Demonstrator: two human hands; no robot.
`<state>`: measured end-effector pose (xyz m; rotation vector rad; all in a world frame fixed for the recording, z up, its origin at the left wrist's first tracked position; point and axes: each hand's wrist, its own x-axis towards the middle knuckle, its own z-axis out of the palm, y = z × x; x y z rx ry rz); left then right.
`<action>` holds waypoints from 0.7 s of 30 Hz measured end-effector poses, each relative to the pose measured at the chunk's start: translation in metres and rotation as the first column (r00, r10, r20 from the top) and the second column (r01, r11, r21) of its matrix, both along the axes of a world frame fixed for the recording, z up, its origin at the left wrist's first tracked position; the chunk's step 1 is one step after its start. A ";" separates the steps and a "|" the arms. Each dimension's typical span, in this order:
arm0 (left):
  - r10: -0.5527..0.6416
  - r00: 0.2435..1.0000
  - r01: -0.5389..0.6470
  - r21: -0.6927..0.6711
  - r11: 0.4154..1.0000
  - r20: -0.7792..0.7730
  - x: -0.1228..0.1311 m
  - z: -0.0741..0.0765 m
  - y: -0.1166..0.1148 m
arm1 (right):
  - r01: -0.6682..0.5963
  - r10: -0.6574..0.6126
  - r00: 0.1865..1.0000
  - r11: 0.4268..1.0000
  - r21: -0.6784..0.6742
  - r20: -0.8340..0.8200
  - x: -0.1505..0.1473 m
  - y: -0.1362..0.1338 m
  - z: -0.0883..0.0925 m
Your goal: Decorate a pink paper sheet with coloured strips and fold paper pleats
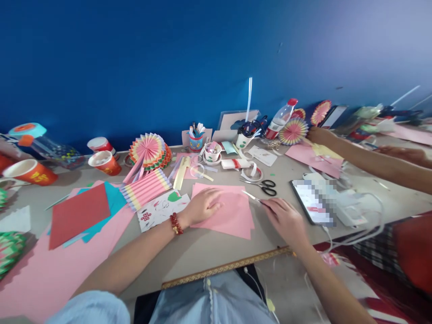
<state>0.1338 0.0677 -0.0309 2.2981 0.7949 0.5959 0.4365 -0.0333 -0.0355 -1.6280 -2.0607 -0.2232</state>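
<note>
My left hand (204,206) lies on a small stack of pink paper (232,213), fingers stretched out and pointing right. Just right of the stack, my right hand (285,220) is closed on the dark handle of a slim craft knife (250,196). Its pale blade points left, over the paper's upper right edge; whether it touches the paper I cannot tell. Black-handled scissors (268,186) lie beyond the knife. A white sheet with drawings (158,210) sits by my left wrist, beside a pleated striped paper strip (146,188).
Behind the stack stand a paper cup of scraps (213,152), a tape roll (252,173) and a bottle (281,120). A phone (310,202) and white power strip (349,211) lie right. Red cups (104,163) and coloured paper (81,211) are left. Another person's arm (357,153) reaches in from the right.
</note>
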 end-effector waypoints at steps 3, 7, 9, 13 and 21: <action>0.120 0.990 -0.111 0.101 0.989 -0.081 -0.010 -0.004 0.004 | 0.097 -0.096 0.994 0.995 -0.011 0.051 0.015 0.015 -0.008; 0.166 0.928 -0.068 0.288 0.955 -0.333 -0.019 -0.010 0.008 | 0.041 -0.039 0.997 0.998 -0.040 0.066 -0.004 0.036 -0.008; 0.169 0.902 -0.032 0.330 0.944 -0.396 -0.020 -0.011 0.008 | -0.100 0.107 0.993 0.988 -0.118 0.052 -0.020 0.049 -0.006; 0.174 0.904 -0.025 0.359 0.933 -0.390 -0.016 -0.008 0.007 | -0.157 0.192 0.971 0.961 -0.227 0.143 -0.044 0.074 -0.001; 0.147 0.914 -0.034 0.287 0.957 -0.379 -0.012 0.007 0.019 | -0.306 0.343 0.937 0.898 -0.316 0.065 -0.046 0.095 0.012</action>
